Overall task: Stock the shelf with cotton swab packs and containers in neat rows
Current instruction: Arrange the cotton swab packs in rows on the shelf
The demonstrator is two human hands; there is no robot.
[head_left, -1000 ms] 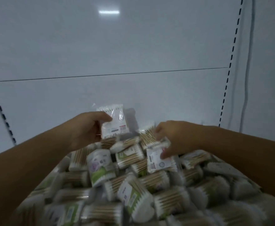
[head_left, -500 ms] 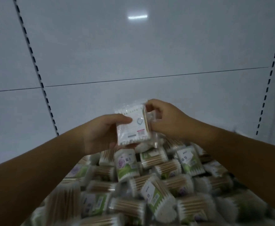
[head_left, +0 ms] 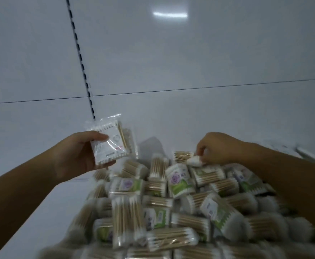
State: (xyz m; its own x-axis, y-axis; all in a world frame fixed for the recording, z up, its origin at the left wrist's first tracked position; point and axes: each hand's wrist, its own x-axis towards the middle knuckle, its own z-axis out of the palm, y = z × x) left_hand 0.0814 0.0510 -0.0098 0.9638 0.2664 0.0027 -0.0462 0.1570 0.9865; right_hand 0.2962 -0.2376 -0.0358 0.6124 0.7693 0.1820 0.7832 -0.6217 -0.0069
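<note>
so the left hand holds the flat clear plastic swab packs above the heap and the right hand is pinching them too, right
No. The left hand holds the flat clear plastic swab packs above the heap of wooden-stick swab packs, but the right hand is apart from them, pinching a white-tipped pack at the heap's far edge. The head view shows it.

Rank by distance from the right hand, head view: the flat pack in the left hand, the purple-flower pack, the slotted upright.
1. The purple-flower pack, just below-left of the right hand.
2. The flat pack, across in the left hand.
3. The slotted upright, far back left.
</note>
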